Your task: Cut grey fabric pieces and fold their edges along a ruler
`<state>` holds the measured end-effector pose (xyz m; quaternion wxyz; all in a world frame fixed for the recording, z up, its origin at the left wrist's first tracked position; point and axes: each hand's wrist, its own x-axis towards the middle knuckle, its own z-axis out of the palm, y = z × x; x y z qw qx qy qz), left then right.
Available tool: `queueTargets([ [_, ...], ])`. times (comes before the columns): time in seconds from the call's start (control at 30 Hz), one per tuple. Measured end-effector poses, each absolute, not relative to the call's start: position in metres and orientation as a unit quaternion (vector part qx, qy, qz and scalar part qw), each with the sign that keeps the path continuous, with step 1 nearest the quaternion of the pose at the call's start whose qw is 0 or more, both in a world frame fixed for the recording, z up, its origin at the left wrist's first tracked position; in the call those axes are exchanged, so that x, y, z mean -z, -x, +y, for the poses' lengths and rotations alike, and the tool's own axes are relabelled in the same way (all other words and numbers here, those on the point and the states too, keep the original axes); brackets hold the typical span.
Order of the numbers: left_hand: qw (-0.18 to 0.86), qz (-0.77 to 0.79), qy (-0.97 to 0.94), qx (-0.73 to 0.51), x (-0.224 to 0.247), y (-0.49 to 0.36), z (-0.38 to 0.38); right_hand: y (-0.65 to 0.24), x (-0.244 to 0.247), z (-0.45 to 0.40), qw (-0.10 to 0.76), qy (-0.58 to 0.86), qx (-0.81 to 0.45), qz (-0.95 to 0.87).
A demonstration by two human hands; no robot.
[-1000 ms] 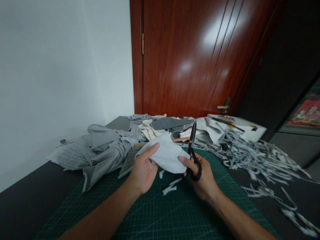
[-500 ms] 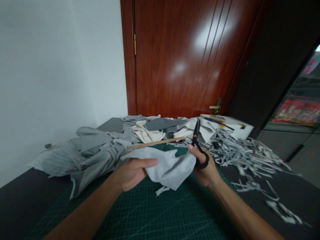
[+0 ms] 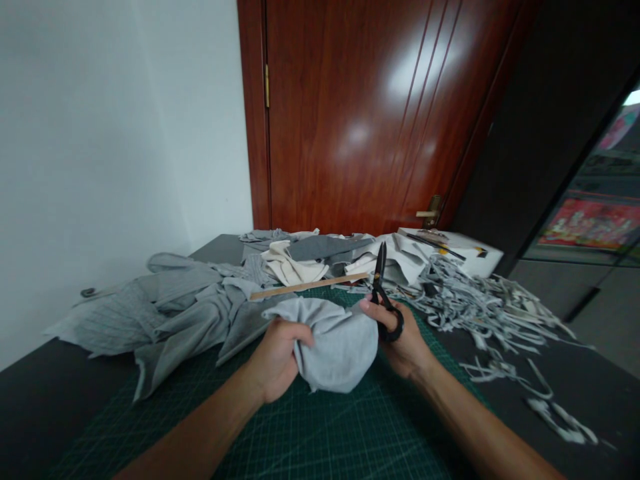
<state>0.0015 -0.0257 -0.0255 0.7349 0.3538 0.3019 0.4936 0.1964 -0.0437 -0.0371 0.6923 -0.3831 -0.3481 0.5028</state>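
Note:
A piece of light grey fabric [image 3: 337, 350] hangs bunched between my two hands above the green cutting mat [image 3: 310, 440]. My left hand [image 3: 280, 357] is closed on its left side, thumb on top. Black scissors [image 3: 383, 303] are in my right hand [image 3: 403, 340], blades pointing up and away and nearly together. The right edge of the fabric meets my right thumb and fingertips, which appear to pinch it too. Beyond the fabric a flat wooden strip [image 3: 310, 285] lies across the back of the mat.
Heaped grey fabric [image 3: 185, 303] covers the left side, with cream cloth [image 3: 293, 265] behind. To the right lies a tangle of thin grey strips [image 3: 475, 303] beside a white box [image 3: 480, 257]. A wooden door [image 3: 350, 120] stands behind the dark table [image 3: 560, 387].
My hands have come closer together, the right one moving left with the scissors. The fabric between them now sags in a rounder bunch, and my left thumb has curled down onto it.

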Motion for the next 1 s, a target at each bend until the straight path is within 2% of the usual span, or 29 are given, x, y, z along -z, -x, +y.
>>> queueTargets([
  [0.1,0.774,0.295,-0.402,-0.391,0.025,-0.002,-0.033,-0.192,0.037,-0.046,0.692,0.386,-0.495,-0.356],
  [0.17,0.758,0.298,-0.451,-0.365,0.027,-0.003,-0.037,-0.190,0.037,-0.047,0.692,0.390,-0.489,-0.361],
  [0.27,0.727,0.298,-0.483,-0.387,0.031,-0.007,-0.041,-0.187,0.037,-0.048,0.690,0.395,-0.481,-0.369],
  [0.47,0.740,0.308,-0.435,-0.411,0.040,-0.008,-0.034,-0.186,0.040,-0.046,0.688,0.410,-0.465,-0.378],
  [0.83,0.814,0.209,-0.391,-0.375,0.025,-0.005,-0.029,-0.184,0.043,-0.048,0.657,0.392,-0.483,-0.426],
  [1.0,0.778,0.253,-0.352,-0.454,0.018,0.004,-0.020,-0.180,0.046,-0.051,0.623,0.395,-0.506,-0.447],
])
